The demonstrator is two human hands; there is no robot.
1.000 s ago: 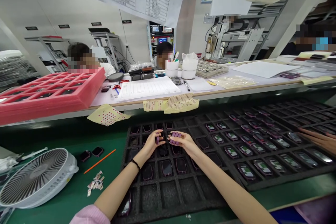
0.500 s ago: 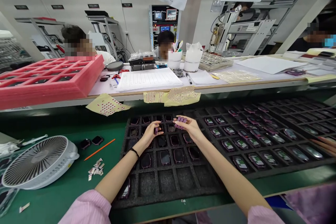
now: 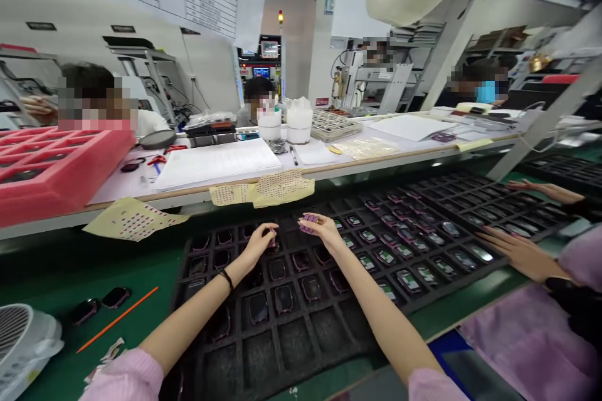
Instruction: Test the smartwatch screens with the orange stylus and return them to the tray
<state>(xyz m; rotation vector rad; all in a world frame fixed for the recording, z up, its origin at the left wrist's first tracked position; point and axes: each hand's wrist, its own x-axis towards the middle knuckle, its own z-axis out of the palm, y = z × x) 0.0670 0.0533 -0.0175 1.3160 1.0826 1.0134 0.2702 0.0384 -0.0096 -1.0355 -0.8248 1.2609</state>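
Note:
A black foam tray (image 3: 295, 352) lies before me, its pockets holding dark, purple-rimmed smartwatch bodies (image 3: 283, 298). Above its far rows, my right hand (image 3: 327, 229) pinches a row of small purple pieces (image 3: 309, 223) between thumb and fingers. My left hand (image 3: 259, 243) hovers just left of it over the tray, thumb and fingertips drawn together. Whatever is between those left fingertips is too small and blurred to make out. Several front pockets of the tray hold nothing.
Left on the green bench lie two watch bodies (image 3: 116, 297), an orange stick (image 3: 117, 319) and a white fan (image 3: 26, 344). A raised shelf (image 3: 324, 169) with a pink foam tray (image 3: 66, 185) runs behind. At right, a co-worker's hands (image 3: 522, 254) rest by another watch tray.
The view has swung right, bringing a co-worker's hands and sleeve further in. My left fingers have closed together, and the small purple piece seen there earlier no longer shows clearly. My right hand keeps its pieces.

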